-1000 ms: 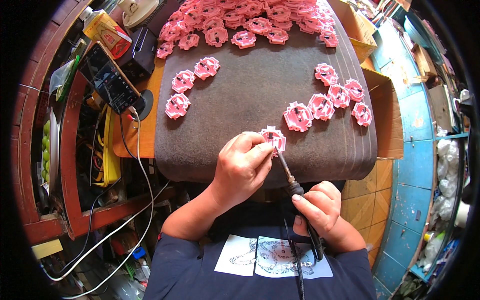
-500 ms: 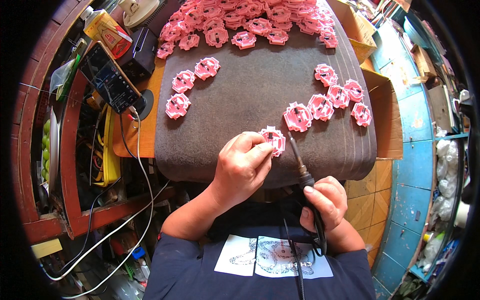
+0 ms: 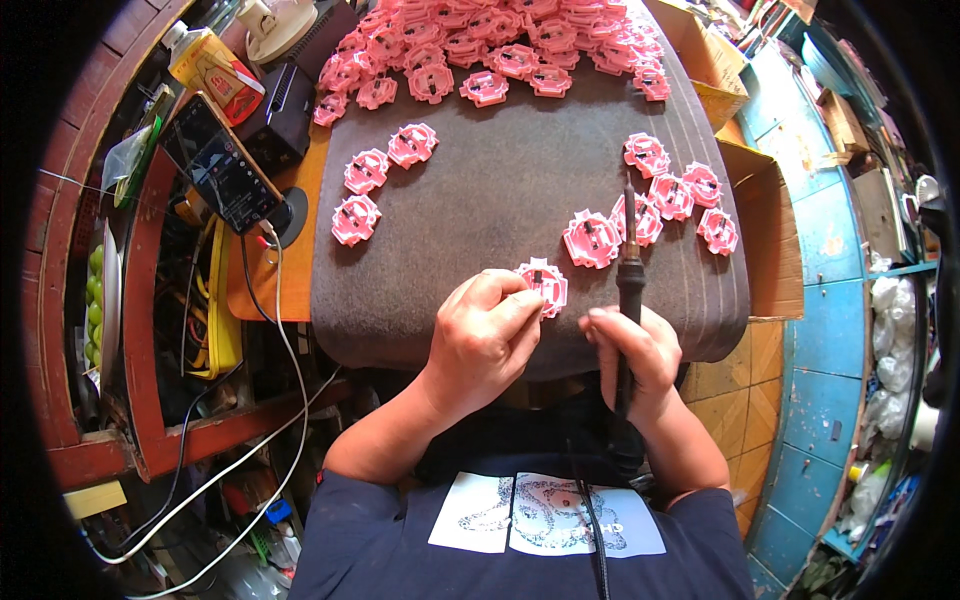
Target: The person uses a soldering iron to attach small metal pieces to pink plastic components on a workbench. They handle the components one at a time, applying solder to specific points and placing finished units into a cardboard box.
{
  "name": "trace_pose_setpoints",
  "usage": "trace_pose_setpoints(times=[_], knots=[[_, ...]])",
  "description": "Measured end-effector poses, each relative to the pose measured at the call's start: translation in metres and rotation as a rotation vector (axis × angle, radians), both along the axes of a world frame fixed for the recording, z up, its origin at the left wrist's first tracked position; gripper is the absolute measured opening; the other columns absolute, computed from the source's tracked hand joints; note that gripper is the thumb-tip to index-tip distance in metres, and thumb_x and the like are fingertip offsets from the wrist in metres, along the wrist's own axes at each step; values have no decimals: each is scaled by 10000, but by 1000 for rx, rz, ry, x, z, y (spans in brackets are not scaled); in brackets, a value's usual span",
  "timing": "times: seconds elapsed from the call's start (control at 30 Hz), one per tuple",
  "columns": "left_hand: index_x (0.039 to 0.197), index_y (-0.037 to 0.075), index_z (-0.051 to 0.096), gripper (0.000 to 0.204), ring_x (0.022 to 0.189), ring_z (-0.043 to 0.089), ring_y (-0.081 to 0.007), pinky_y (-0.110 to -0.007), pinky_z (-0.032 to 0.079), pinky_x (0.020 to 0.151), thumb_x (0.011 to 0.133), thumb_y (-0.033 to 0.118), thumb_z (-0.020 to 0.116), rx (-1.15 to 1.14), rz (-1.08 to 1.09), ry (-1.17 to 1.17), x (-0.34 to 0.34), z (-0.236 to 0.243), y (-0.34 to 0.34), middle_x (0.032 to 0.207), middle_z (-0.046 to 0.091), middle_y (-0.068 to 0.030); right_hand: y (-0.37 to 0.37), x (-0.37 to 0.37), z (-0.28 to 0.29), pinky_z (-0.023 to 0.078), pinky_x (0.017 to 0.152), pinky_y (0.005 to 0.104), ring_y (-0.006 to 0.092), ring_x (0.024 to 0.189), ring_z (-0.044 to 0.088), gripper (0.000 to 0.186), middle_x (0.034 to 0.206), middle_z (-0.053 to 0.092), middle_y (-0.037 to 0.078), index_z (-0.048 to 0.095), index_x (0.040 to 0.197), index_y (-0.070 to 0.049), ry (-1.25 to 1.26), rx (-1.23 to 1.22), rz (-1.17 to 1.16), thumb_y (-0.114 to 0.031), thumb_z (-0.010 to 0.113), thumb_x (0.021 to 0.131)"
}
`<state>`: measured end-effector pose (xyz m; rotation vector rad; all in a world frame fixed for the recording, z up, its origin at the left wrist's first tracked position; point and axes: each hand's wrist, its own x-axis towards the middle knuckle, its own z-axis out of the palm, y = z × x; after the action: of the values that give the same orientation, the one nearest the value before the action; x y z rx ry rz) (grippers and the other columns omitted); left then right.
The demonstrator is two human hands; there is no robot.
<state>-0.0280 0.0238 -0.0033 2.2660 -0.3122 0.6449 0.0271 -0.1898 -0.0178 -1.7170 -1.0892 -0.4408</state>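
Observation:
My left hand [image 3: 487,325] pinches the left edge of a pink plastic part [image 3: 543,287] near the front of the dark mat. The part has a notched outline and a small black piece in its middle. In my right hand [image 3: 645,358] is a soldering iron [image 3: 630,280], its black handle gripped and its thin tip pointing away from me. The tip is apart from the part in my left hand and overlaps, in view, the group of similar pink parts [image 3: 592,239] on the right. Whether it touches any of them I cannot tell.
A dark mat [image 3: 480,180] covers the table. Several pink parts [image 3: 357,220] lie at left, and a large pile [image 3: 470,45] fills the far end. A phone [image 3: 220,163] stands at left with a white cable [image 3: 290,345]. Cardboard boxes [image 3: 765,230] stand along the right side.
The soldering iron has swung away from the held part, turned upright and moved right, over the right-hand pink parts. My left hand has barely moved.

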Motion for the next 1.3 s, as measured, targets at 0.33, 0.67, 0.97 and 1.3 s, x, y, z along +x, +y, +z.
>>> trace_pose_setpoints(times=[0.33,0.67,0.97,1.3], knots=[[1035,44,738,222,868,696,-333,-443,573,776,822,22,797,-22,-11,-2,0,-4,0,985,669,-119,28,7,12,607,811,462,419,979,732,545,1235,707,238,630,1341,-48,112,-124,-36,-43,806,825],[1033,28,734,218,873,697,-338,-445,573,780,825,22,797,-17,-16,0,0,-5,0,996,670,-122,31,12,15,609,795,439,390,954,745,540,1231,719,209,630,1347,-54,139,-149,-4,-40,796,833],[1033,31,733,220,868,696,-336,-445,571,777,823,20,799,-9,-16,-12,1,-4,0,999,670,-118,32,11,13,606,794,437,382,951,743,500,1225,723,195,640,1334,-58,142,-150,-16,-68,788,857],[1026,33,728,220,868,696,-339,-445,573,775,819,14,798,-12,-18,-16,0,-4,0,996,668,-119,31,10,13,598,785,433,368,929,738,487,1216,728,185,646,1329,-58,149,-155,-19,-75,783,862]])
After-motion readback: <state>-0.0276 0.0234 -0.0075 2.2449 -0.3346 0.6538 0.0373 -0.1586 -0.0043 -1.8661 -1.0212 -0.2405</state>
